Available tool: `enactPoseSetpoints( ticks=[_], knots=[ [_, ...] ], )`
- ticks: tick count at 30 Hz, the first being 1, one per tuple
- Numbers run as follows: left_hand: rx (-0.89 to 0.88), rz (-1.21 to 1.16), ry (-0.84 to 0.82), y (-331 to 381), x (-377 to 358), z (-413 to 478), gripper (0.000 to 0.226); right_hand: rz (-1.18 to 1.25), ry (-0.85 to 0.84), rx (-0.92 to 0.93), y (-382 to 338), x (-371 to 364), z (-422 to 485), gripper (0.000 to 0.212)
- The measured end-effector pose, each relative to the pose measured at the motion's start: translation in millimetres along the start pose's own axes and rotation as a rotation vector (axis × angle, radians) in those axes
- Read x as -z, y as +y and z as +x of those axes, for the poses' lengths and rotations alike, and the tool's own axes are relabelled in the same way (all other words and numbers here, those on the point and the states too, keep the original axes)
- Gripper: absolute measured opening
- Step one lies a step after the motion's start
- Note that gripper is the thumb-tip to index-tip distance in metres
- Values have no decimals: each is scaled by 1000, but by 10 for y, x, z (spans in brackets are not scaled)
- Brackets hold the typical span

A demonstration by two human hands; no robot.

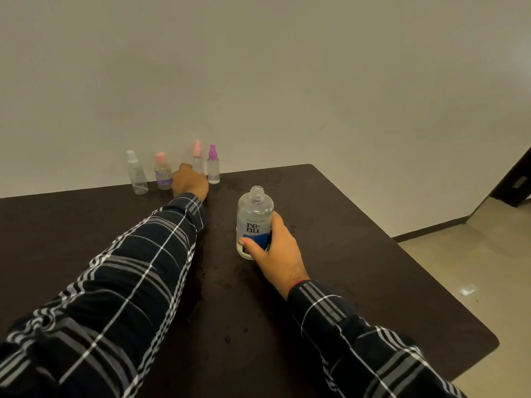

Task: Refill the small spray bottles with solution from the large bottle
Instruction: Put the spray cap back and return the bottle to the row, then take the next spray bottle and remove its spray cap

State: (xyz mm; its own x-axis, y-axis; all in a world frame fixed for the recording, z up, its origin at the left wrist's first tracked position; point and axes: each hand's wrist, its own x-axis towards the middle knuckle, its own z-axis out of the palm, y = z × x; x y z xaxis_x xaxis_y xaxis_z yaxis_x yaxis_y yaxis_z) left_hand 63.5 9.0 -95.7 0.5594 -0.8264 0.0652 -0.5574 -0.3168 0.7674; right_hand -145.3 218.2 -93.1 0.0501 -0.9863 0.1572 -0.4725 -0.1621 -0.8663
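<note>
Far edge of dark table, left to right: white-capped spray bottle, pink-capped one, left hand reaching the third, pink-capped bottle; finger state hidden. Purple-capped bottle beside it. Right hand, fingers wrapped, steadies uncapped renu solution bottle upright, likely against spilling.

Dim warm indoor light, soft blur, wide-angle bending at edges
</note>
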Motion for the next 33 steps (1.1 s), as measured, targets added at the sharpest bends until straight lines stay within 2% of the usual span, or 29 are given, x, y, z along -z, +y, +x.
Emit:
enactPoseSetpoints(
  ticks=[4,12,20,21,24,25,26,29,31,33],
  knots=[
    [23,82,41,20,47,-94,38,11,-3,1,12,-9,1,67],
    [-104,231,-50,-132,352,-536,45,22,-1,8,-12,3,-11,68],
    [-158,346,-176,-335,901,-1484,42,-20,-18,-19,-75,30,-19,67],
    [-167,334,-175,-382,987,-1611,41,-27,-29,-39,-93,47,-18,73],
    [-224,212,-187,-563,1227,-1940,47,7,-37,-150,-152,77,-122,112],
    [-245,160,-192,-614,1293,-2013,51,-9,17,-153,-170,67,-200,114],
    [-259,116,-195,-665,1358,-2088,53,-45,100,-127,-191,46,-321,107],
    [-279,64,-215,-720,1488,-2322,56,-180,370,53,-258,-65,-654,57],
    [-289,61,-228,-724,1517,-2442,56,-158,319,152,-319,-165,-729,30],
    [-296,45,-239,-735,1524,-2545,51,-62,94,186,-391,-260,-713,19]
  ],
)
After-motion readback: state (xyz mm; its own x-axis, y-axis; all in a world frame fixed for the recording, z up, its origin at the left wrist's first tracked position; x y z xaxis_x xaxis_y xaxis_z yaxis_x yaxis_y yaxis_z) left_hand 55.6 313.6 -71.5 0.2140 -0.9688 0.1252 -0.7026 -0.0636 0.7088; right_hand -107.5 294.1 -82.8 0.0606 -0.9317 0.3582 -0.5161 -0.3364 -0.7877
